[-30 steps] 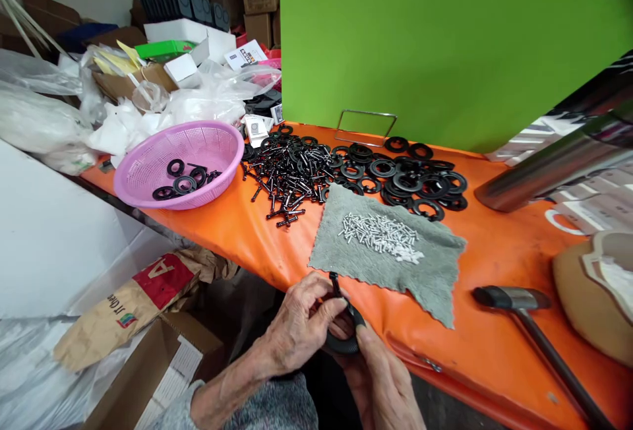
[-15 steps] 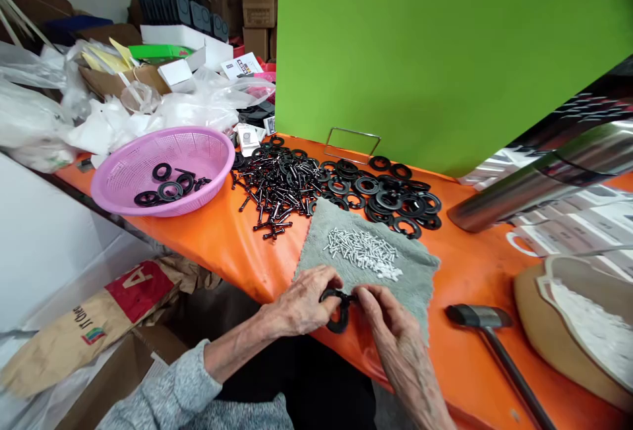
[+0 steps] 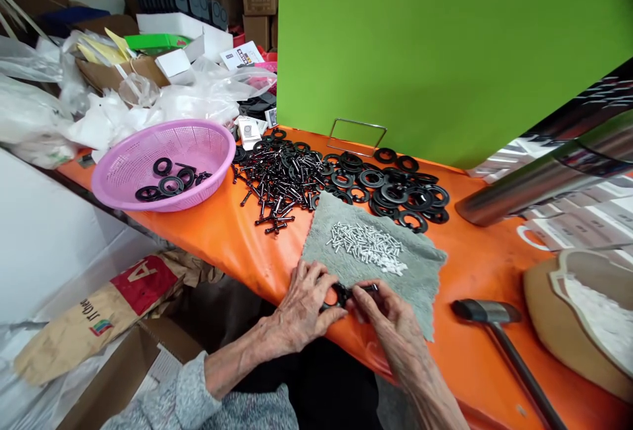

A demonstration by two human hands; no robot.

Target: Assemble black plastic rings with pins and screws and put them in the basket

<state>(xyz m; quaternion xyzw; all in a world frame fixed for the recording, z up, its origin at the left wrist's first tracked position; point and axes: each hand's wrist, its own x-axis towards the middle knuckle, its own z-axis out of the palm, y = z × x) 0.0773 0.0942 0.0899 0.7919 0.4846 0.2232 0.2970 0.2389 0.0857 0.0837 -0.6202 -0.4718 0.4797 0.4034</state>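
Note:
Near the front edge of the orange table, my left hand (image 3: 305,308) is closed on a black ring (image 3: 332,297), fingers over its left side. My right hand (image 3: 388,318) pinches a short black rod (image 3: 368,288) that meets the ring's right side; whether the two are joined is hidden by my fingers. Just beyond my hands lies a grey-green cloth (image 3: 321,242) bearing a heap of small silver pins (image 3: 366,242) with some white bits at the near end. Behind it are a pile of black rods (image 3: 281,183) and a pile of black rings (image 3: 395,192).
A pink basket (image 3: 113,153) holding several black rings stands at the left. To the right lie a mallet (image 3: 487,311) and a tan container (image 3: 539,311) of white pieces. A metal cylinder (image 3: 514,189) and a green panel (image 3: 420,54) stand behind.
The black ring was upright between my hands and now lies lower and flatter at the table. My left hand has spread over it, and the rod in my right hand now points right.

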